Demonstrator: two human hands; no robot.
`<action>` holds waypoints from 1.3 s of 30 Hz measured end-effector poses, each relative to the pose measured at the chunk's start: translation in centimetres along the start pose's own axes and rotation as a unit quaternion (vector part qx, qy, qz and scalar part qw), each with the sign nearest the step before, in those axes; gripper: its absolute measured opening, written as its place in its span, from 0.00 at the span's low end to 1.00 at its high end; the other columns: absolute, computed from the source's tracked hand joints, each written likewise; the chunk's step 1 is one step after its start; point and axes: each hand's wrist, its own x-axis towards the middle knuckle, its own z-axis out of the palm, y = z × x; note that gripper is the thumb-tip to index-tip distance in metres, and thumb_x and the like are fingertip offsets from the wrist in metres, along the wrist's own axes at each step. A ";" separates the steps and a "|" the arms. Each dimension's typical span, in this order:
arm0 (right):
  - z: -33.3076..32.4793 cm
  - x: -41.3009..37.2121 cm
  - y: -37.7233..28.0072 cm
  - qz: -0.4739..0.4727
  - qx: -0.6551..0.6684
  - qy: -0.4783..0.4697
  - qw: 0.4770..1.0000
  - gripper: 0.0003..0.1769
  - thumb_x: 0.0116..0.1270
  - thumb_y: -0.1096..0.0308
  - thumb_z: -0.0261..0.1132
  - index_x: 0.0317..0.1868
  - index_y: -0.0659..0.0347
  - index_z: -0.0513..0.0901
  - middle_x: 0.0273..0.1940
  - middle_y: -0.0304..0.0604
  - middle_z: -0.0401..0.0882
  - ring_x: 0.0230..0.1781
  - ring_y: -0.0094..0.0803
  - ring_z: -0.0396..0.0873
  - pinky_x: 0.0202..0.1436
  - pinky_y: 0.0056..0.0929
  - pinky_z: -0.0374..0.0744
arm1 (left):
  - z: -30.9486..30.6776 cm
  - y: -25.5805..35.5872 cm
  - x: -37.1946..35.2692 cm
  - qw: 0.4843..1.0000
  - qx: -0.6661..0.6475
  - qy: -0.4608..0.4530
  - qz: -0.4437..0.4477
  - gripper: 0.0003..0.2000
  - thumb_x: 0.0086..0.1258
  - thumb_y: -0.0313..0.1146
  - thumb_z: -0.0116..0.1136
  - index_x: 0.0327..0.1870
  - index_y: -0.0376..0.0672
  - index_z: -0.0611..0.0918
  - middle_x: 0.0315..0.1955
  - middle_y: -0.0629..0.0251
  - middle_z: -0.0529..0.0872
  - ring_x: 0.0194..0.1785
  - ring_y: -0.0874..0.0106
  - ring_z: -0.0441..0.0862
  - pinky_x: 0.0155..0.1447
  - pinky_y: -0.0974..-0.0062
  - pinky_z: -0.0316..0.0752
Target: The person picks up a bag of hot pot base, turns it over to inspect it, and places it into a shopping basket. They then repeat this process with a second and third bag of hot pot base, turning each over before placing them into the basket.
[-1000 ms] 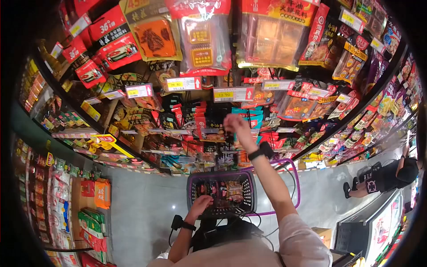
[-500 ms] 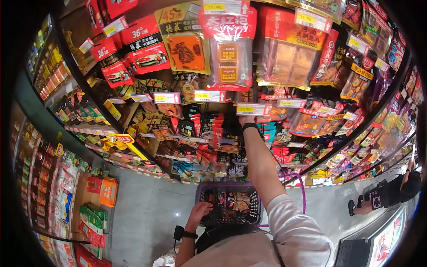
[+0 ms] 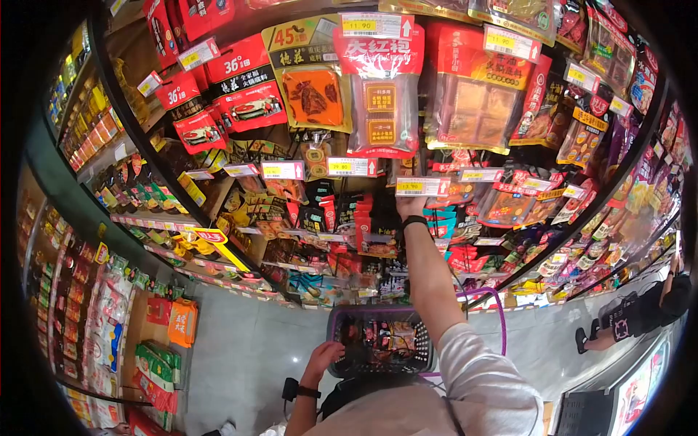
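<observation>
My right hand [image 3: 411,206] reaches into the hanging packets just under a price tag [image 3: 422,187] marked 13.90; its fingers are mostly hidden by the tag and shelf. Low at the centre, my left hand [image 3: 327,354] hangs by the left rim of a dark basket [image 3: 382,309], its fingers loosely curled and partly lost against the basket. Several packets [image 3: 396,336] lie inside the basket. Above my right hand hang a red-topped packet [image 3: 382,94] and a wider red and clear packet [image 3: 476,94].
Black shelf posts [image 3: 156,152] slant along both sides of the packed display. A purple basket handle [image 3: 503,320] stands right of my forearm. At the far right is another person [image 3: 643,309] in dark clothes. Bagged goods [image 3: 156,370] fill a low shelf at left.
The view has shifted slightly, so shelves and basket appear a little lower and further right. My right hand remains among the hanging packets, and my left stays by the basket.
</observation>
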 end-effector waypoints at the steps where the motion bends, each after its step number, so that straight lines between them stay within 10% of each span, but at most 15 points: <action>1: 0.1 -0.2 -0.3 0.004 -0.007 -0.004 1.000 0.26 0.66 0.36 0.51 0.50 0.46 0.78 0.47 0.34 0.80 0.47 0.33 0.77 0.48 0.36 0.76 | -0.1 0.4 0.0 1.000 0.002 -0.004 0.004 0.14 0.74 0.38 0.50 0.50 0.37 0.79 0.46 0.59 0.84 0.48 0.68 0.83 0.52 0.73 0.76; 11: -0.8 -5.7 0.8 0.059 0.047 -0.104 0.992 0.14 0.69 0.68 0.58 0.53 0.59 0.76 0.52 0.40 0.80 0.53 0.33 0.78 0.61 0.35 0.73 | 0.7 2.0 0.0 0.999 0.026 -0.037 0.006 0.15 0.74 0.41 0.50 0.50 0.39 0.78 0.45 0.62 0.84 0.49 0.71 0.82 0.54 0.73 0.74; 24: -2.7 -25.6 -4.4 0.109 -0.032 -0.083 0.990 0.20 0.70 0.66 0.60 0.61 0.59 0.72 0.60 0.41 0.74 0.61 0.31 0.72 0.69 0.40 0.65 | 4.1 4.5 3.2 0.994 0.048 -0.090 0.024 0.13 0.75 0.38 0.49 0.49 0.39 0.79 0.45 0.64 0.84 0.48 0.72 0.82 0.50 0.76 0.75; 31: -2.3 -33.1 -12.1 0.118 -0.135 -0.124 0.976 0.22 0.70 0.68 0.59 0.63 0.61 0.68 0.61 0.43 0.73 0.62 0.36 0.72 0.66 0.44 0.69 | 12.0 12.6 1.1 0.962 0.038 -0.208 0.172 0.10 0.76 0.31 0.46 0.48 0.36 0.78 0.42 0.62 0.84 0.46 0.73 0.82 0.50 0.76 0.75; 39: -4.9 -37.0 -12.4 -0.034 -0.384 0.016 0.923 0.16 0.65 0.69 0.66 0.52 0.64 0.77 0.42 0.39 0.81 0.44 0.25 0.78 0.50 0.29 0.76 | 17.6 13.2 1.2 0.962 0.025 -0.180 0.205 0.12 0.74 0.30 0.48 0.55 0.37 0.73 0.49 0.60 0.80 0.51 0.70 0.80 0.55 0.73 0.75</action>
